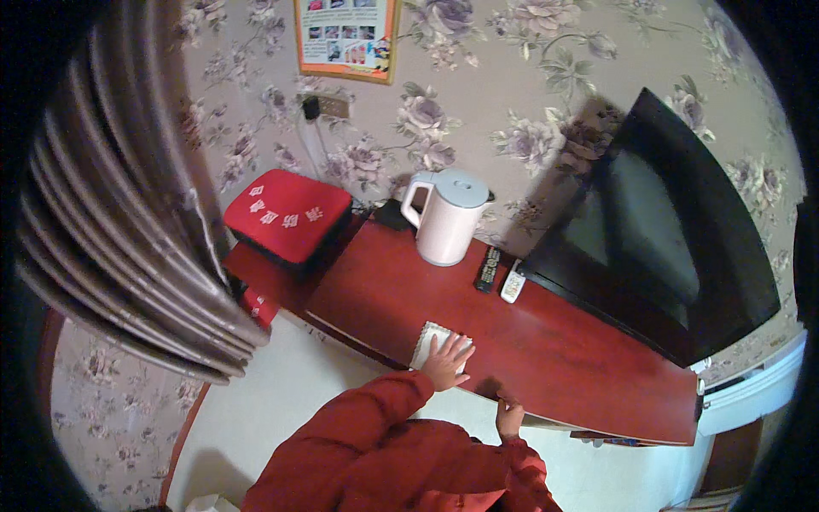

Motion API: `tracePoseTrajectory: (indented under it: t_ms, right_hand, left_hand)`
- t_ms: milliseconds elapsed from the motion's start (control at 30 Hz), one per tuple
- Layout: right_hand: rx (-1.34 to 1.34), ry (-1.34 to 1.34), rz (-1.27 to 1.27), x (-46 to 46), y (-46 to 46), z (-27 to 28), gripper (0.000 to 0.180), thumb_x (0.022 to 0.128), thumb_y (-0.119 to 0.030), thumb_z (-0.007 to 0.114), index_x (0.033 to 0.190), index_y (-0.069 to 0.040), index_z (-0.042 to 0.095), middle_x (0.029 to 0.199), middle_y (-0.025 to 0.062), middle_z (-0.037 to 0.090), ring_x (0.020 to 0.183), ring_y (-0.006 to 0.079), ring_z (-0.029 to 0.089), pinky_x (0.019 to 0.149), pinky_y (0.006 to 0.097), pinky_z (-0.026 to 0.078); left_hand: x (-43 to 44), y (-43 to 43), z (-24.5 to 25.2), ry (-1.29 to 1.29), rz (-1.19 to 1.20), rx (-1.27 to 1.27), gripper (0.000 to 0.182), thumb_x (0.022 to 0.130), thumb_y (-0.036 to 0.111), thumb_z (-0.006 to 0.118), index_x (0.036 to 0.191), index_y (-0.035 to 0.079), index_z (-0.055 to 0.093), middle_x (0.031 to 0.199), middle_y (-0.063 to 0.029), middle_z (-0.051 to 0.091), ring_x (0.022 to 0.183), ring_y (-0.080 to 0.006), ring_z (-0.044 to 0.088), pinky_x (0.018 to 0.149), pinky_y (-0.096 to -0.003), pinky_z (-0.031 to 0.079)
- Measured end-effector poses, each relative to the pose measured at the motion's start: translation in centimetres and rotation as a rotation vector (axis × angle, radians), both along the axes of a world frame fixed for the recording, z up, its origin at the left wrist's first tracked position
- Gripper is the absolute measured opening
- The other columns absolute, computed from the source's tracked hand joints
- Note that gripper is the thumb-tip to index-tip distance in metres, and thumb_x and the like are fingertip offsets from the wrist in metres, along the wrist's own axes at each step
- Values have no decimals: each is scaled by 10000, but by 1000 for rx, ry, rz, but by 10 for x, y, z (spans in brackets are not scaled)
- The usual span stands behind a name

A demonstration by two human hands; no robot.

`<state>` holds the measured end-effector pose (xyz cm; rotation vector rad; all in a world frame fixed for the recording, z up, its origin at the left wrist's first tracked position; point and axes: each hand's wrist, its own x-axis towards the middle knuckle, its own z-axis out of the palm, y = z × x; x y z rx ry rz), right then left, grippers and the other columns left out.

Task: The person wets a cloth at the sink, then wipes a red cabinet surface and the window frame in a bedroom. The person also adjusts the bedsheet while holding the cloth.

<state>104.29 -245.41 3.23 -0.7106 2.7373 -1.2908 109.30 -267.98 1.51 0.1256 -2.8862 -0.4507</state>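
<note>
My left hand [450,362] lies flat with spread fingers on a folded white cloth [425,344]. The cloth rests near the front edge of a reddish-brown wooden desk [409,288]. To its right, my right hand [510,417] is raised at the desk's front edge, with its fingers bent and a dark shadow beside it on the top. Whether anything sits between those fingers cannot be made out. Behind the cloth, a pale pink electric kettle [448,221] with a grey lid stands upright, its handle to the left.
A black remote [488,269] and a white remote [512,285] lie beside a black flat-screen television [652,237]. A red zippered case [288,214] bearing writing sits at the left end. Brown curtains [128,211] hang at left. A framed poster [347,38] is on the floral wall.
</note>
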Motion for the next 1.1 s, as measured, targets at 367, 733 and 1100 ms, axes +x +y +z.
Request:
tracePoseTrajectory:
  t_ms: [367,733,1100]
  right_hand:
    - [133,-80,43,-14,-4,3,179,779,-44,527,920,-13,632,881,151,639,818,251,616,724,323,463]
    - [-9,17,179,-5,-6,2,160,796,-37,532,916,3,631,827,171,639,747,267,623,665,341,460]
    - [10,-92,87,9,-8,-4,170,799,-44,529,938,-5,619,889,174,636,839,272,616,739,321,453]
  left_hand:
    - [10,-18,-1,36,153,-140,666,749,374,562,1316,111,331,1365,-55,323,1264,-246,269,938,-613,214]
    - [44,-100,-13,-74,558,-207,634,776,369,519,1326,128,317,1397,-12,270,1284,-189,232,964,-607,187]
    - [92,-196,-24,-219,853,-201,606,805,328,484,1348,153,281,1407,10,254,1285,-208,233,976,-585,197]
